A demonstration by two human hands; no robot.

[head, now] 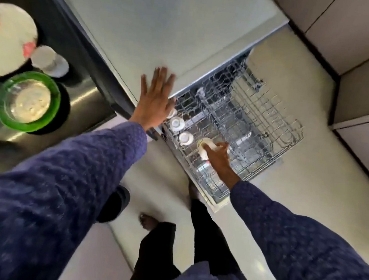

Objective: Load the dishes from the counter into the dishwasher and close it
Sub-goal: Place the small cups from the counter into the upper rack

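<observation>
Cup (203,149) sits at centre frame, wrapped in the right hand (218,157), over the pulled-out dishwasher rack (257,132). Two cups (181,129) stand upside down just left. Left hand (154,100) lies flat, fingers spread, on the counter (144,26). Plate (8,37) and green bowl (27,101) wait far left.

Lighting: soft, even, moderately bright; no hard shadows. Glare: pale streaks on the dark brushed-metal surface (87,101) at left; faint sheen on the cream floor (283,214). Sharpness: soft throughout, compression smear; the quilted blue sleeves (53,195) near the lens blurred. Distortion: wide-angle bending along the grey cabinet fronts (361,65) at right.
</observation>
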